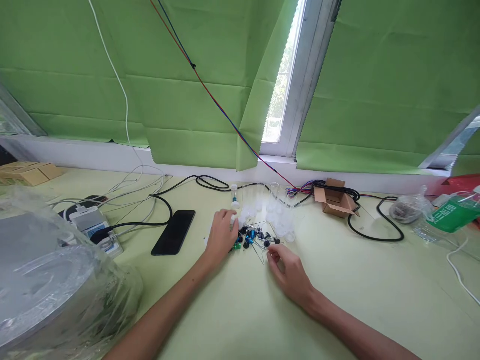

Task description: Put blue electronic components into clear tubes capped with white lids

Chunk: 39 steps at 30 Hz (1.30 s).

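A small pile of electronic parts [253,235], black, blue and green with thin wire leads, lies on the table between my hands. My left hand [222,234] is at the pile's left edge, fingers curled together beside something small and whitish. On the right, my right hand [289,272] has its thumb and forefinger drawn together at the pile's near edge; what is between them is too small to make out. Clear plastic tubes and whitish caps [285,222] are heaped behind the parts. A capped clear tube [235,196] stands upright there with a bluish part inside.
A black phone [173,233] lies left of my hands. Further left are a power strip [98,231], cables, and a plastic-wrapped object [56,290]. An open cardboard box [335,199] sits back right, near a black cable and a green-labelled bottle [452,216].
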{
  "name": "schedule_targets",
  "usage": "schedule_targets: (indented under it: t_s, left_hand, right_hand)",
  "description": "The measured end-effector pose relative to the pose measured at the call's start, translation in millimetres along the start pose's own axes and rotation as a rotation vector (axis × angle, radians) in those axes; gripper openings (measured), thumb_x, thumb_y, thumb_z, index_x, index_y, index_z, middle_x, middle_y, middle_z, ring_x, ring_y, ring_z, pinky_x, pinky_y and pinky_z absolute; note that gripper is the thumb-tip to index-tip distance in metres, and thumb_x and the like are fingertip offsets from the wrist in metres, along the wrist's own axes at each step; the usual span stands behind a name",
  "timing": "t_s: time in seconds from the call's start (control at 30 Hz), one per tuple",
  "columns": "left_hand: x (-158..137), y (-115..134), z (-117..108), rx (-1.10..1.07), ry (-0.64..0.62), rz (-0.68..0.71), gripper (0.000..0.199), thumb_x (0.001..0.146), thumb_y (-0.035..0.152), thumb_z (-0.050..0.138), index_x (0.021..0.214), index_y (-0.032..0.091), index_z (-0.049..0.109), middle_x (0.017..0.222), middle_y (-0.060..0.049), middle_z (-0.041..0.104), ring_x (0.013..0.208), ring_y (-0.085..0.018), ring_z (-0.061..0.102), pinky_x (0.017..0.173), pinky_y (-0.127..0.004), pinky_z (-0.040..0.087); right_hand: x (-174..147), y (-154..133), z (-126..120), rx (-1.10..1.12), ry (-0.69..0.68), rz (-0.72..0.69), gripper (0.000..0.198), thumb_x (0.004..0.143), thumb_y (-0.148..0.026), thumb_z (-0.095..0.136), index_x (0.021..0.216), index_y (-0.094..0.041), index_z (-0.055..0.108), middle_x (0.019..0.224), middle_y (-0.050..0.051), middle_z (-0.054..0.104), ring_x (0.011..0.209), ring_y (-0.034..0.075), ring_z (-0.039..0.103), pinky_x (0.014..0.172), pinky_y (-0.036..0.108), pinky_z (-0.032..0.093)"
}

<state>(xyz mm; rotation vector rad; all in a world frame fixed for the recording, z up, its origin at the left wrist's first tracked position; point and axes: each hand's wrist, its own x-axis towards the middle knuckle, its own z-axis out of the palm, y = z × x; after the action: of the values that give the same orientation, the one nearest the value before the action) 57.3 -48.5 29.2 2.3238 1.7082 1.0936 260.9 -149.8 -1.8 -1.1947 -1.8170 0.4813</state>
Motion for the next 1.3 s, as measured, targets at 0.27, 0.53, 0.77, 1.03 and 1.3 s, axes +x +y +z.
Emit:
schedule_targets:
  t_s: [0.27, 0.53, 0.77, 1.03, 1.3]
  left_hand:
    - [93.9, -25.0, 35.6, 0.058, -0.098, -0.303, 0.032, 0.089, 0.032, 0.052, 0.111, 0.012, 0.062, 0.103, -0.019, 0.069, 0.107, -0.034, 0.06, 0.086, -0.04, 0.045]
    - [108.5, -37.4, 44.7, -0.012, -0.198, -0.493, 0.043, 0.082, 0.03, 0.063, 0.119, 0.01, 0.052, 0.108, -0.021, 0.068, 0.095, -0.03, 0.067, 0.068, -0.031, 0.049]
    - [84.8, -43.1, 39.5, -0.144, -0.156, -0.336, 0.045, 0.085, 0.027, 0.06, 0.127, 0.014, 0.051, 0.103, -0.011, 0.071, 0.089, -0.022, 0.068, 0.074, -0.029, 0.05]
    - [65.4, -41.0, 31.5, -0.235, -0.082, -0.247, 0.034, 0.076, 0.025, 0.067, 0.109, 0.019, 0.067, 0.103, -0.005, 0.073, 0.072, -0.018, 0.068, 0.072, -0.029, 0.053]
    - [64.9, -42.2, 24.0, -0.257, -0.103, -0.251, 0.027, 0.066, 0.024, 0.075, 0.092, 0.019, 0.068, 0.091, -0.004, 0.073, 0.071, -0.018, 0.068, 0.067, -0.027, 0.053]
  right_hand:
    - [-0.7, 4.6, 0.3, 0.059, 0.012, 0.02, 0.013, 0.093, -0.018, 0.048, 0.101, -0.019, 0.058, 0.089, 0.007, 0.064, 0.077, 0.019, 0.062, 0.071, 0.032, 0.052]
    - [0.3, 5.8, -1.2, 0.066, 0.003, 0.022, 0.013, 0.092, -0.017, 0.048, 0.101, -0.019, 0.058, 0.09, 0.007, 0.064, 0.077, 0.019, 0.062, 0.071, 0.033, 0.053]
    - [-0.6, 5.3, -1.7, 0.072, -0.003, 0.03, 0.015, 0.092, -0.017, 0.048, 0.102, -0.019, 0.059, 0.089, 0.007, 0.065, 0.078, 0.02, 0.063, 0.071, 0.033, 0.053]
    - [-0.4, 4.6, -0.9, 0.034, 0.0, 0.015, 0.015, 0.092, -0.016, 0.048, 0.103, -0.019, 0.059, 0.09, 0.007, 0.065, 0.078, 0.019, 0.063, 0.071, 0.032, 0.053]
    - [11.5, -4.0, -1.5, -0.118, -0.037, -0.028, 0.016, 0.093, -0.014, 0.046, 0.102, -0.018, 0.058, 0.091, 0.007, 0.065, 0.065, 0.015, 0.06, 0.062, 0.029, 0.05]
